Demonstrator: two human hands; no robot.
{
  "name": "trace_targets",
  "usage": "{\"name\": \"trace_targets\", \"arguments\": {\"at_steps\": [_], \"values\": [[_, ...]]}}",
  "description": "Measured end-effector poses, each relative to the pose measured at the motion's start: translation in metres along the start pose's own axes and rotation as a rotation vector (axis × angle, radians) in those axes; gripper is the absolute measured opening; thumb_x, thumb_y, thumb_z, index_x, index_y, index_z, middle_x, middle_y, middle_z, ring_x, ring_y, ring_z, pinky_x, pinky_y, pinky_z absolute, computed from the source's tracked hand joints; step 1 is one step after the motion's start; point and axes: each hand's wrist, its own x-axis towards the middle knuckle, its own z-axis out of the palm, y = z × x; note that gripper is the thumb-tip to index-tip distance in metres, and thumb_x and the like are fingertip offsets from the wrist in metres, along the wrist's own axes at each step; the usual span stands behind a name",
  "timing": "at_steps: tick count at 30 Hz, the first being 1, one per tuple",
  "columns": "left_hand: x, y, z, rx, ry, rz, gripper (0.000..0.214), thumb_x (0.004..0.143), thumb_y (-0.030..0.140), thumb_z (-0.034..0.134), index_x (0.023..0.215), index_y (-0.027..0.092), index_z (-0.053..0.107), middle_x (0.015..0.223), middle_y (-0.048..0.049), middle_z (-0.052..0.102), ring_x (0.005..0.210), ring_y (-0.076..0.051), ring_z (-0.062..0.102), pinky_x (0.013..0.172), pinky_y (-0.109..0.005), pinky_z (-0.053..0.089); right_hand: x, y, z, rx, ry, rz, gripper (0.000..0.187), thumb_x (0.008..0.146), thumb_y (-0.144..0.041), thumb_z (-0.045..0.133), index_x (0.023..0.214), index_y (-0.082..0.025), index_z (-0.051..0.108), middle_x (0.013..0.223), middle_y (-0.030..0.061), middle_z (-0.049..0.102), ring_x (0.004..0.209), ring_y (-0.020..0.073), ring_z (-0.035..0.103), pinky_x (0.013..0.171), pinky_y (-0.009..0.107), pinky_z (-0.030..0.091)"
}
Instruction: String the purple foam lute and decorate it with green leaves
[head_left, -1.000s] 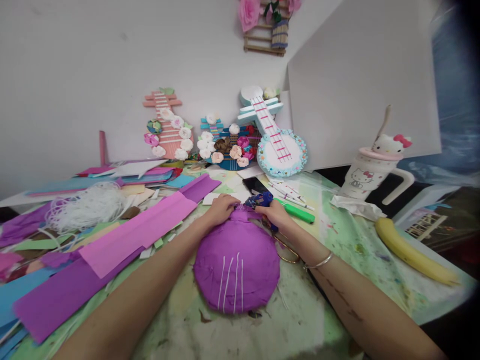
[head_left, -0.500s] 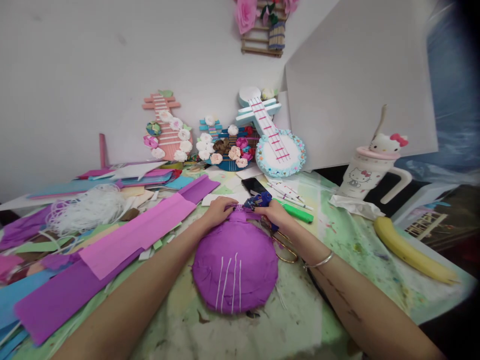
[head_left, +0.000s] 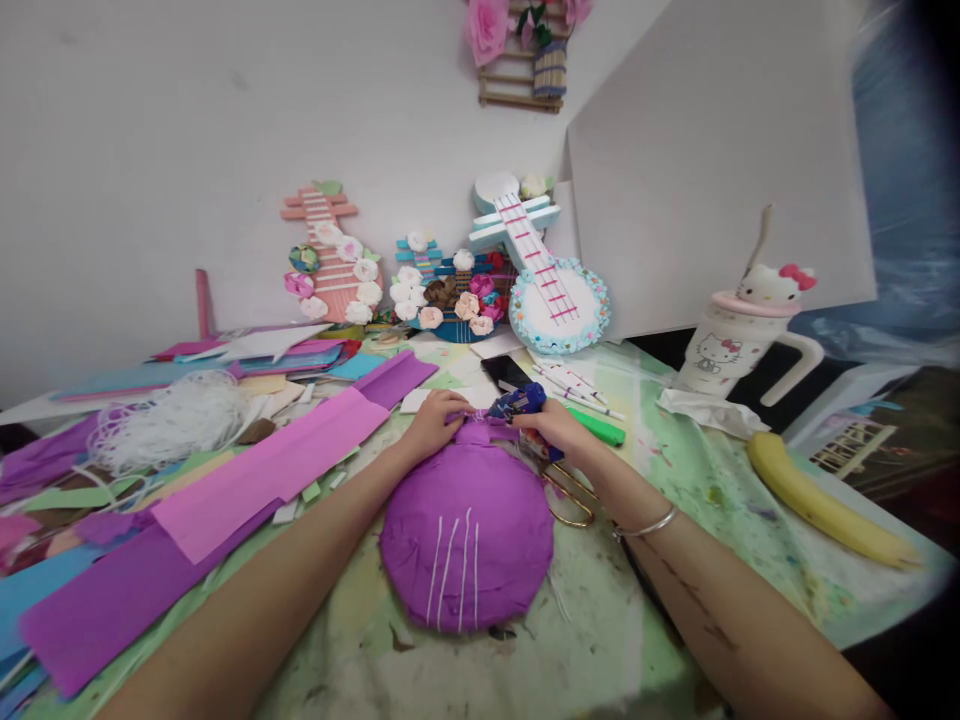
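A round purple paper-covered craft instrument lies in front of me, with several white strings on its face and its short neck pointing away. My left hand grips the far end of the neck with bent fingers; the fingertips are partly hidden. In my right hand is a blue glue gun, its nozzle pointing left at the neck near my left fingers. Gold-handled scissors rest on the table below my right wrist.
Purple and pink paper strips and a heap of white string cover the left. Decorated craft instruments lean against the wall. A phone, a green box-cutter-like object, a banana and a cup stand or lie to the right.
The view has shifted very slightly. Both hands and the glue gun stay almost in the same place at the neck.
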Motion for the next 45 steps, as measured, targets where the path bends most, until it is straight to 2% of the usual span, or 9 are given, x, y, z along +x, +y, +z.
{"name": "trace_targets", "arguments": {"at_steps": [6,13,25,31,45], "values": [[0.001,0.001,0.001,0.026,-0.027,0.032,0.035,0.077,0.006,0.051,0.097,0.023,0.073,0.100,-0.0068,0.064,0.097,-0.021,0.054,0.091,-0.041,0.041,0.002,0.000,-0.002,-0.006,0.069,0.006,0.018,0.066,-0.028,0.065,0.058,-0.015,0.055,0.043,-0.0030,0.048,0.035,0.0077,0.041,0.036,0.021,0.028],[0.000,0.003,0.000,0.040,-0.070,0.045,0.038,0.081,0.006,0.046,0.097,0.028,0.073,0.101,-0.0064,0.061,0.099,-0.021,0.050,0.093,-0.042,0.039,0.001,-0.001,0.000,-0.004,0.120,-0.023,0.016,0.068,-0.028,0.063,0.064,-0.013,0.060,0.051,-0.0007,0.056,0.036,0.0071,0.042,0.037,0.021,0.031],[0.000,0.005,-0.002,0.057,-0.101,0.029,0.040,0.082,0.006,0.045,0.098,0.029,0.073,0.095,-0.0067,0.056,0.094,-0.021,0.047,0.090,-0.040,0.038,-0.001,0.002,0.013,-0.065,0.092,-0.108,0.023,0.069,-0.035,0.064,0.056,-0.016,0.057,0.042,-0.0032,0.048,0.041,0.0101,0.045,0.042,0.021,0.029],[0.000,0.006,-0.003,0.052,-0.105,0.038,0.038,0.083,0.007,0.045,0.098,0.027,0.073,0.093,-0.0069,0.056,0.092,-0.020,0.047,0.088,-0.039,0.038,0.000,0.003,0.014,-0.113,0.090,-0.101,0.026,0.069,-0.035,0.063,0.053,-0.016,0.055,0.042,-0.0022,0.050,0.041,0.0111,0.045,0.043,0.022,0.030],[0.000,0.001,-0.003,0.061,-0.137,0.046,0.044,0.082,0.005,0.045,0.101,0.033,0.072,0.094,-0.0065,0.056,0.093,-0.021,0.047,0.090,-0.040,0.038,0.002,0.004,0.014,-0.188,0.111,-0.136,0.028,0.070,-0.035,0.063,0.051,-0.017,0.054,0.044,-0.0012,0.049,0.047,0.0124,0.047,0.046,0.022,0.033]]}}
